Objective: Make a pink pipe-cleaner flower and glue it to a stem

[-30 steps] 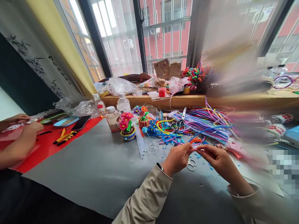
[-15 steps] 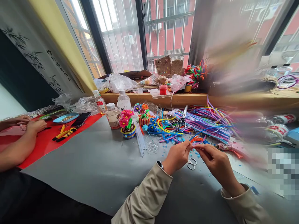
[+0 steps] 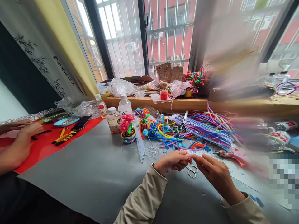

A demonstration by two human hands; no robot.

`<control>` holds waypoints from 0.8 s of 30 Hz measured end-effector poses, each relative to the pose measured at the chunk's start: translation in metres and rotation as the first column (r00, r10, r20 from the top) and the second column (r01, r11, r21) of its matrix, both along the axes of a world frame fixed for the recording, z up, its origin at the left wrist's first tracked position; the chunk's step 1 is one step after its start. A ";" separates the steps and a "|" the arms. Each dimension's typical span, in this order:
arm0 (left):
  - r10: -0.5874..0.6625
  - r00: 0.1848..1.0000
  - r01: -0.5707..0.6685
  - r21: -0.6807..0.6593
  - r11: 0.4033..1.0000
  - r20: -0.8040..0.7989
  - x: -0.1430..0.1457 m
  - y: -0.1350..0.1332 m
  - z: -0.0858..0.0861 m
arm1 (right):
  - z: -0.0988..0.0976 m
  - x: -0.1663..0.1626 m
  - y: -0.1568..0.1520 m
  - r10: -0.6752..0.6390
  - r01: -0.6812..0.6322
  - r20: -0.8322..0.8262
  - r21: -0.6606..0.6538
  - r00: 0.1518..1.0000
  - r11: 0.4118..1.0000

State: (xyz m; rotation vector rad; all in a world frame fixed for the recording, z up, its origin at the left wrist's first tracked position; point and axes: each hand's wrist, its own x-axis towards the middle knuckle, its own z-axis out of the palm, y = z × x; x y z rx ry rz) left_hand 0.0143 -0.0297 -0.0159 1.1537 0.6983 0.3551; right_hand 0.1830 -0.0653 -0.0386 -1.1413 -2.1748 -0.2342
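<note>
My left hand (image 3: pixel 174 161) is closed, its fingertips pinching a small pink piece (image 3: pixel 190 159) that is mostly hidden; its kind I cannot make out. Thumb and fingers of my right hand (image 3: pixel 213 169) pinch at the same piece from the other side, tips nearly touching the left ones. Small scissors with white handles (image 3: pixel 192 171) lie just below, partly covered by my hands. Beyond them are a blue pipe cleaner (image 3: pixel 203 136) and an orange fuzzy piece (image 3: pixel 198 145). Black-handled scissors (image 3: pixel 181 128) rest farther back, blades up.
Pipe cleaners (image 3: pixel 212 126) are heaped toward the sill. A pink glue gun (image 3: pixel 231 154) lies right. To the left stand a potted pink pipe-cleaner flower (image 3: pixel 128 132), glue sticks (image 3: pixel 140 144), a clear dish (image 3: pixel 152 150) and bottles (image 3: pixel 113 119). Another person's hands (image 3: pixel 29 129) work over red sheeting.
Both my hands have come slightly lower and stay together. My left hand has turned, its fingers now curled under the pink piece. The other person's hands have shifted; a dark strip shows beside them.
</note>
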 end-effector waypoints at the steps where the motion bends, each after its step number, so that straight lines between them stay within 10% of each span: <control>1: 0.003 1.000 -0.003 0.009 1.000 -0.002 0.000 0.000 -0.001 | 0.001 0.000 0.000 0.013 -0.015 -0.040 -0.056 0.999 0.998; 14: 0.125 0.964 -0.019 0.409 0.912 -0.234 0.010 0.001 -0.017 | 0.000 0.000 0.004 0.003 -0.051 -0.150 -0.319 0.989 0.946; 24: 0.382 0.891 0.013 0.856 0.516 -0.244 0.010 -0.003 -0.013 | -0.003 0.002 0.010 -0.076 -0.014 -0.267 -0.319 0.961 0.948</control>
